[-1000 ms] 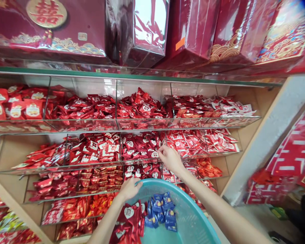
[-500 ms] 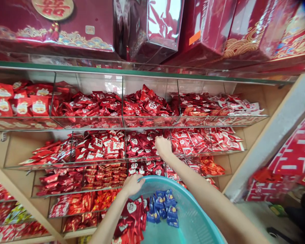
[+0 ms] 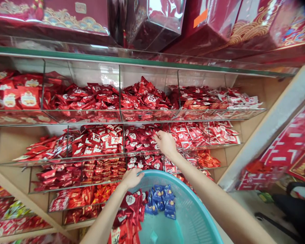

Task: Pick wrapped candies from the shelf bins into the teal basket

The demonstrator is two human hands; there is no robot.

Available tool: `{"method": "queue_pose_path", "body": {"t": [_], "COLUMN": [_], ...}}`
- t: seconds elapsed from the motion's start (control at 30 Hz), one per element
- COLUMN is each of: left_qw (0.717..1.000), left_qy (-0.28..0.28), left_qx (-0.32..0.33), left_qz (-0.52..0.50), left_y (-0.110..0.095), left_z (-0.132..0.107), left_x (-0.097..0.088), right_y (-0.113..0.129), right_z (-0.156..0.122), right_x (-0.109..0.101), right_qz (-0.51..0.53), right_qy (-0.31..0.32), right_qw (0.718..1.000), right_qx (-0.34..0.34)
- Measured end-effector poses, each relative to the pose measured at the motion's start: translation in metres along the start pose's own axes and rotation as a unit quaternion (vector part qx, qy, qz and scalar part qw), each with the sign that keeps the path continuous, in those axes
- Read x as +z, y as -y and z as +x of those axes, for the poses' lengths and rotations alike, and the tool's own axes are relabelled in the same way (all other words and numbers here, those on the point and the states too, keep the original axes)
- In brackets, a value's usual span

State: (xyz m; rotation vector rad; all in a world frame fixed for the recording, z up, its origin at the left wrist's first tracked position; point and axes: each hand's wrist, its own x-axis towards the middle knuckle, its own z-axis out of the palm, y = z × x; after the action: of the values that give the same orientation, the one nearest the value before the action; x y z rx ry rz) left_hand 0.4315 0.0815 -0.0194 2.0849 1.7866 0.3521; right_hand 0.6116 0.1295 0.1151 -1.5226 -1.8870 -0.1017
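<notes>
My left hand (image 3: 131, 178) grips the far rim of a teal plastic basket (image 3: 193, 210) held low in front of me. Inside the basket lie dark red sweet packets (image 3: 129, 210) on the left and blue packets (image 3: 160, 201) in the middle. My right hand (image 3: 165, 142) reaches into the middle glass compartment of the second shelf, fingers curled down among dark red packets with white round marks (image 3: 139, 139). What its fingers hold is hidden.
Tiered glass shelves (image 3: 122, 117) with dividers hold heaps of red packets. Large red gift boxes (image 3: 218, 23) stand on the top glass shelf. A white pillar (image 3: 266, 125) stands to the right, with more red boxes (image 3: 292, 149) beyond it.
My right hand went from the front edge of the middle compartment deeper in among the packets. The view has tilted down a little. My left hand stays on the basket rim.
</notes>
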Motion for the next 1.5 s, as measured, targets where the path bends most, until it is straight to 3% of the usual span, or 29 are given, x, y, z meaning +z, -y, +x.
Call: {"method": "queue_pose_path", "body": {"t": [0.23,0.33,0.43,0.6,0.73,0.9,1.07,1.5], "left_qw": [1.0,1.0,0.998,0.992,0.992,0.992,0.992,0.994], "left_qy": [0.007,0.005,0.019,0.022,0.022,0.025,0.02,0.014], "left_qx": [0.009,0.01,0.025,0.028,0.012,0.012,0.006,0.031], "left_qz": [0.0,-0.012,-0.052,-0.121,-0.123,-0.123,-0.123,-0.102], "left_y": [-0.002,0.004,0.012,0.013,0.006,0.005,0.007,0.011], "left_z": [0.001,0.004,0.008,0.009,0.006,0.004,0.001,0.004], "left_x": [0.0,0.001,0.001,0.0,-0.002,-0.002,-0.003,-0.001], "right_y": [-0.015,-0.013,-0.01,-0.015,-0.02,-0.025,-0.027,-0.034], "right_z": [-0.007,-0.032,-0.074,-0.148,-0.172,-0.18,-0.192,-0.202], "right_x": [-0.005,-0.018,-0.019,0.02,0.056,0.084,0.101,0.114], "right_qz": [0.165,0.22,0.254,0.142,0.019,-0.099,-0.149,-0.162], "right_qy": [-0.03,-0.033,-0.001,0.136,0.206,0.173,0.141,0.118], "right_qw": [0.986,0.975,0.967,0.973,0.958,0.933,0.905,0.915], "right_qx": [0.001,-0.014,-0.026,-0.121,-0.2,-0.301,-0.371,-0.349]}}
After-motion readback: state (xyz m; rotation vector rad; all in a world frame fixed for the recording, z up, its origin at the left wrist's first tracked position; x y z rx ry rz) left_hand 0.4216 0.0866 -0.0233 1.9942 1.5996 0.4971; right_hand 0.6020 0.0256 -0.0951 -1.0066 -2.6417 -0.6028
